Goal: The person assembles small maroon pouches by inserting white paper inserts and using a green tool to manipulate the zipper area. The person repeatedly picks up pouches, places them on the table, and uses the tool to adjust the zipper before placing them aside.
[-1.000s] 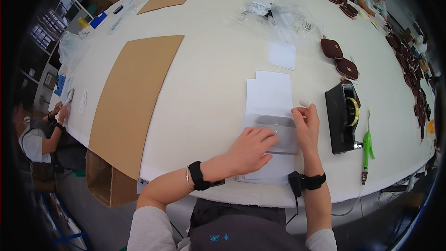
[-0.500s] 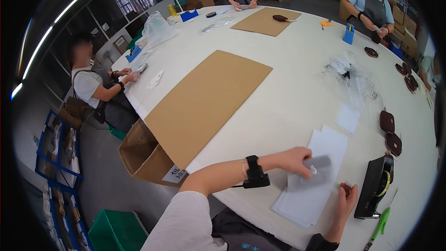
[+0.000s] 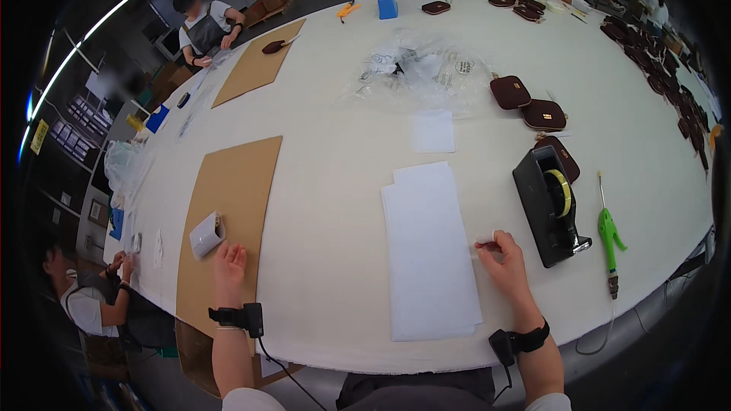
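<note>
My left hand is open over the brown cardboard sheet, fingers slightly bent. Just beyond its fingertips lies a small white paper-wrapped bundle, its contents mostly hidden, with a bit of gold colour at one end. My right hand hovers at the right edge of a stack of long white paper sheets. Its fingers are curled, and a small pale piece shows at the fingertips, too small to name. To its right stands a black tape dispenser with a yellowish roll.
A green-handled air gun with a hose lies at right. Dark red pouches sit beyond the dispenser, near clear plastic bags and a small white sheet stack. Many more pouches line the far right. Co-workers sit around the table.
My left hand has moved left from the paper stack to the cardboard, where the white bundle now lies released. My right hand stays beside the stack. The view has turned right.
</note>
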Demonstrator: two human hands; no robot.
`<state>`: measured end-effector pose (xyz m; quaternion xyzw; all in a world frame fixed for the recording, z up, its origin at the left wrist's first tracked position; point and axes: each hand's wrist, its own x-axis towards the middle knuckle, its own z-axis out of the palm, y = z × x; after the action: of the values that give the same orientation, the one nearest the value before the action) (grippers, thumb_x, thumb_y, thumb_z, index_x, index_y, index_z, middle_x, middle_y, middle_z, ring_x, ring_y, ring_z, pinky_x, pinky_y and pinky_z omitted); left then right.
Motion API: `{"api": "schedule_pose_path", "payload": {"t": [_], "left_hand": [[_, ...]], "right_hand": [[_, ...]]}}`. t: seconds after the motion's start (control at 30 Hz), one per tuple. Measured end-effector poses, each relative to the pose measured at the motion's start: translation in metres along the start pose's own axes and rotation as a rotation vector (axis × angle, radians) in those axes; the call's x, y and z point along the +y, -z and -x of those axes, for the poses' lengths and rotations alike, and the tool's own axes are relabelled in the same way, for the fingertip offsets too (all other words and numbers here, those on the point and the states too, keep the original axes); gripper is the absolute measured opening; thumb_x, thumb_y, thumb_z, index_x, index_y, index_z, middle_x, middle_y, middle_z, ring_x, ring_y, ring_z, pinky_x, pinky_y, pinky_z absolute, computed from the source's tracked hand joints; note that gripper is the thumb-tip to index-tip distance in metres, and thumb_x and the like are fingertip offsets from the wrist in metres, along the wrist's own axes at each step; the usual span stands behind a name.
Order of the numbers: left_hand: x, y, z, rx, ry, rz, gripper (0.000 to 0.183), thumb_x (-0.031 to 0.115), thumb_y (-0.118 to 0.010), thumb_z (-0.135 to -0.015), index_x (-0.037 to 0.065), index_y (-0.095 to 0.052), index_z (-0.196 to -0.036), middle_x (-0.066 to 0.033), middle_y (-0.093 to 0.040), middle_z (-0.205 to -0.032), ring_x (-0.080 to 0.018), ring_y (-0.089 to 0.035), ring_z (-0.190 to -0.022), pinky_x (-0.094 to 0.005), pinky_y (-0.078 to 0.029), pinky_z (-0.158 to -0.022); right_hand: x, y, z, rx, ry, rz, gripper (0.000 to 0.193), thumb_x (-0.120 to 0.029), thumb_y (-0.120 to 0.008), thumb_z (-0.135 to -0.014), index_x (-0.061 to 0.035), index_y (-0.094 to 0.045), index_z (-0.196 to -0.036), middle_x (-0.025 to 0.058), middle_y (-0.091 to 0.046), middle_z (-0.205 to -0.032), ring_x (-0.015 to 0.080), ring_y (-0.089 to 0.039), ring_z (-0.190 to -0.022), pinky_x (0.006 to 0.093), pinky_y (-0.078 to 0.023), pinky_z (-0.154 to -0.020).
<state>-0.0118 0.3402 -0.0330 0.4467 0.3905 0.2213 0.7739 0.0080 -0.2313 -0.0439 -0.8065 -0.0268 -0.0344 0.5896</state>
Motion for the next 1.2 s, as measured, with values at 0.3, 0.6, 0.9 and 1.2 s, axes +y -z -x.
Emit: {"api": "schedule_pose_path", "payload": {"t": [0.3,0.6,0.9,1.2], "left_hand": [[-0.055,-0.286,0.116,-1.014,-0.228,-0.943,0.049,0.021,-0.066,-0.087,0.002,-0.045,-0.128,-0.0108,-0.059,-0.110,-0.0168,-0.061,-0.092,-0.0284,-0.050,-0.075],[-0.200,-0.519,0.201,-1.244,-1.208,-1.430,0.075,0.021,-0.069,-0.074,0.007,-0.034,-0.138,-0.0188,-0.038,-0.136,-0.0408,-0.049,-0.113,-0.0465,-0.048,-0.087],[-0.287,-0.579,0.170,-1.077,-1.498,-1.171,0.055,0.002,-0.057,-0.081,0.012,-0.045,-0.133,-0.0137,-0.047,-0.135,-0.0370,-0.044,-0.123,-0.0529,-0.043,-0.093],[-0.136,-0.464,0.179,-1.235,0.336,-0.265,0.035,0.020,-0.053,-0.096,0.011,-0.047,-0.129,-0.0072,-0.054,-0.125,-0.0279,-0.050,-0.119,-0.0577,-0.047,-0.090]], "right_hand": [[-0.008,-0.003,-0.008,-0.073,-0.042,0.041,0.015,-0.004,-0.065,-0.079,0.0015,-0.059,-0.092,0.0131,-0.059,-0.082,0.0252,-0.060,-0.082,0.0353,-0.051,-0.073],[-0.005,0.005,-0.017,-0.099,0.285,0.267,0.008,-0.003,-0.063,-0.074,-0.0042,-0.056,-0.076,0.0080,-0.058,-0.071,0.0286,-0.054,-0.073,0.0396,-0.044,-0.067],[0.010,-0.001,-0.003,-0.153,0.304,0.320,0.010,-0.010,-0.062,-0.082,-0.0059,-0.055,-0.088,0.0066,-0.055,-0.084,0.0242,-0.053,-0.085,0.0365,-0.044,-0.074],[0.000,0.007,-0.017,-0.144,0.053,-0.015,0.015,-0.001,-0.058,-0.082,-0.0020,-0.052,-0.095,0.0121,-0.059,-0.087,0.0247,-0.060,-0.075,0.0421,-0.049,-0.072]]}}
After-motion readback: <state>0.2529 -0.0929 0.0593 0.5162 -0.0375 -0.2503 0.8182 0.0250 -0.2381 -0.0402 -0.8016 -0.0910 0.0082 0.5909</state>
